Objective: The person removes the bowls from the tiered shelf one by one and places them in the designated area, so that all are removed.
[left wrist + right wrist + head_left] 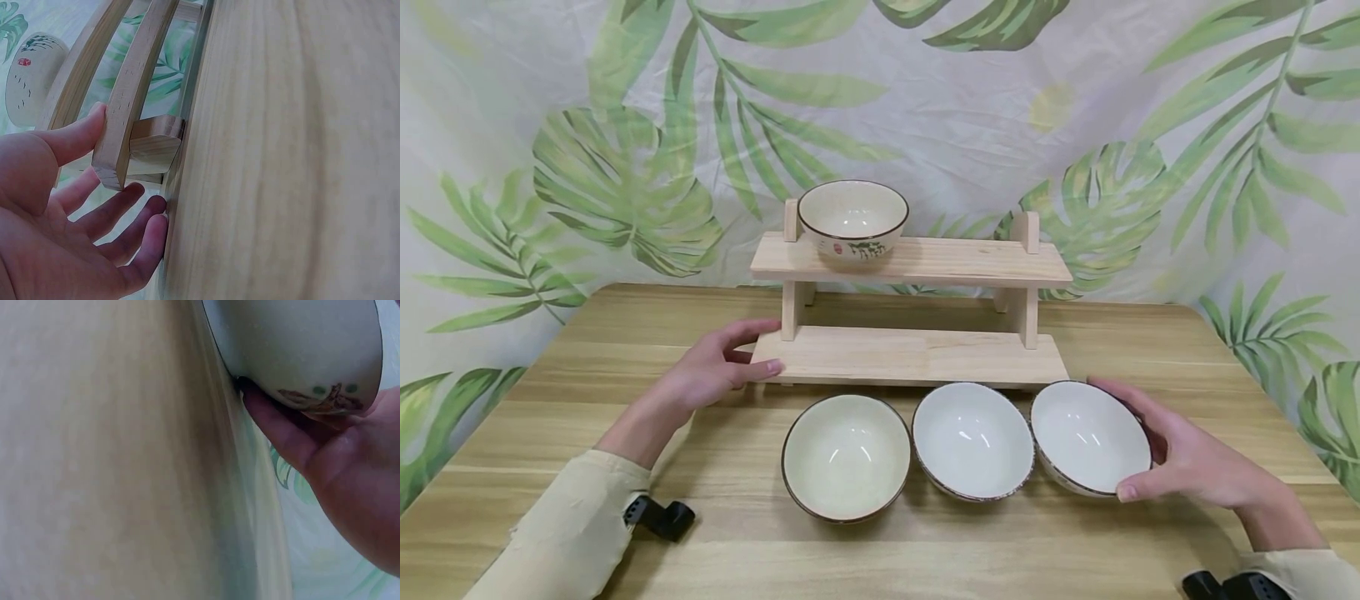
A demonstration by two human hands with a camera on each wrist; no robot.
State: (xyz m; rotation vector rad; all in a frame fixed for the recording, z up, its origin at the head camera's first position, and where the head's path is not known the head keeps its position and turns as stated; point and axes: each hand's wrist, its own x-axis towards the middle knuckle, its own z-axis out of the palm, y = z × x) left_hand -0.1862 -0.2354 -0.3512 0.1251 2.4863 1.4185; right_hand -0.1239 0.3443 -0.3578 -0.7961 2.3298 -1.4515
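Note:
My left hand (711, 367) grips the left end of a two-tier wooden shelf (917, 357). Its thumb lies on the lower board, and the left wrist view shows the other fingers (115, 215) around and below the board's end. On the right, my right hand (1202, 462) holds the side of a white bowl (1090, 437) with a dark rim, thumb in front and fingers behind. Painted marks (331, 397) show on this bowl's outside in the right wrist view. Beside it are a second white bowl (973, 442) and a cream bowl (846, 458), in a row before the shelf.
Another cream bowl (853, 212), painted with a red and green pattern, stands at the left of the upper board (970, 260). Uprights (1026, 233) rise at both ends of that board. Behind the wooden table (737, 542) hangs a leaf-printed cloth (955, 108).

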